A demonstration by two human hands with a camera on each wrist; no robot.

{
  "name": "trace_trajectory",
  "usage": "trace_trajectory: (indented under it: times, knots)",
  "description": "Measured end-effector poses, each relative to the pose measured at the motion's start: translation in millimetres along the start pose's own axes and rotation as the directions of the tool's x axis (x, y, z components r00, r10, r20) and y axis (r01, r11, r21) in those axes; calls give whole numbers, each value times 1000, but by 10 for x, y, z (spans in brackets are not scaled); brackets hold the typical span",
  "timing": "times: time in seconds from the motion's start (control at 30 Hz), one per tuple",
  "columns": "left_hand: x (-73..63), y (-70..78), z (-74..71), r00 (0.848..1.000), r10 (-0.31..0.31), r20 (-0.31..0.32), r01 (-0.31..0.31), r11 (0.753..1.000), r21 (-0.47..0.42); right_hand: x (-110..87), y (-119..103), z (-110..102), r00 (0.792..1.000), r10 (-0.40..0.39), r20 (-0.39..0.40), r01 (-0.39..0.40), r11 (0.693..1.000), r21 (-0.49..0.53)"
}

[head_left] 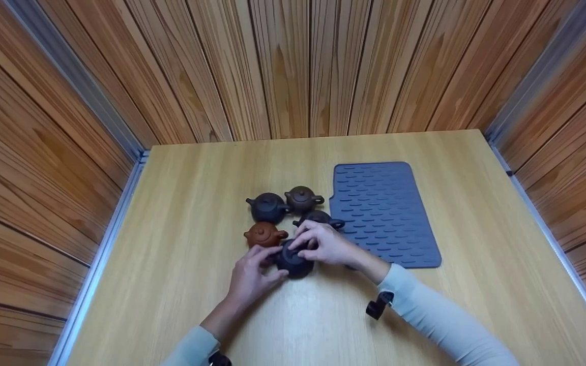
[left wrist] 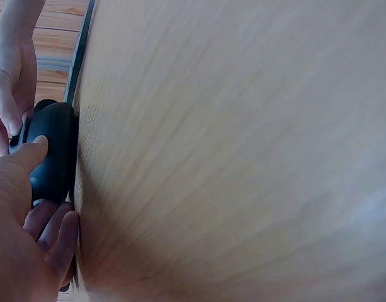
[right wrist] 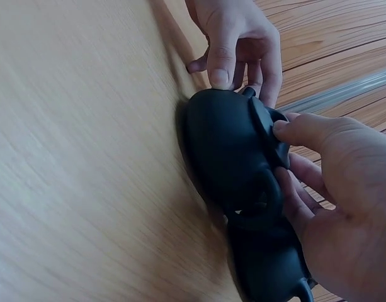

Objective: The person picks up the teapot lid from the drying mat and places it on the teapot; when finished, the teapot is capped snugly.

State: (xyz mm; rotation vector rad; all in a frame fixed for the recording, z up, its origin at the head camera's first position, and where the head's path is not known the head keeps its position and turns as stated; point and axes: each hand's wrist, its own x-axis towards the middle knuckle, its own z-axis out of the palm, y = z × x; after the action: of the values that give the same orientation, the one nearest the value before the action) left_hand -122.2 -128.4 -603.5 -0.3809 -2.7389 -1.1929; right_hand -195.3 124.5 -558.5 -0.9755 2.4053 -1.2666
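A black teapot (head_left: 295,267) stands on the wooden table between the two hands. My left hand (head_left: 248,278) holds its body from the left, the thumb pressed to the near side and the fingers round the far side. From the right, my right hand (head_left: 325,245) pinches the lid (right wrist: 263,126) at the top, its thumb on the lid's edge in the right wrist view. The lid sits on the pot's mouth. In that same view the pot's looped handle (right wrist: 268,200) points toward another dark teapot (right wrist: 268,261).
Behind the hands stand a reddish-brown teapot (head_left: 262,235), a black teapot (head_left: 267,208), a brown teapot (head_left: 301,199) and a dark teapot (head_left: 317,217) partly behind the right hand. A grey ridged mat (head_left: 384,213) lies to the right. Wood-panel walls (head_left: 293,71) enclose the table.
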Motion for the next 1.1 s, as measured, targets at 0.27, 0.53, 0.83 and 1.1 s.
trace_trajectory:
  times: [0.27,0.53,0.83,1.1]
  knots:
    - [-2,-18,22,1000,20,-6,-20,1000,-4,-41,-1,-13,1000,4,-9,-4,999,-47]
    - [14,-21,27,1000,27,-13,-27,1000,-6,-52,23,-32,1000,26,6,-26,999,-34]
    - [21,29,-48,999,44,22,-44,999,19,-52,-6,-26,998,60,32,-59,998,-13]
    - [132,97,-275,984,-28,174,19,998,55,-76,-27,-114,998,26,55,-27,1000,12]
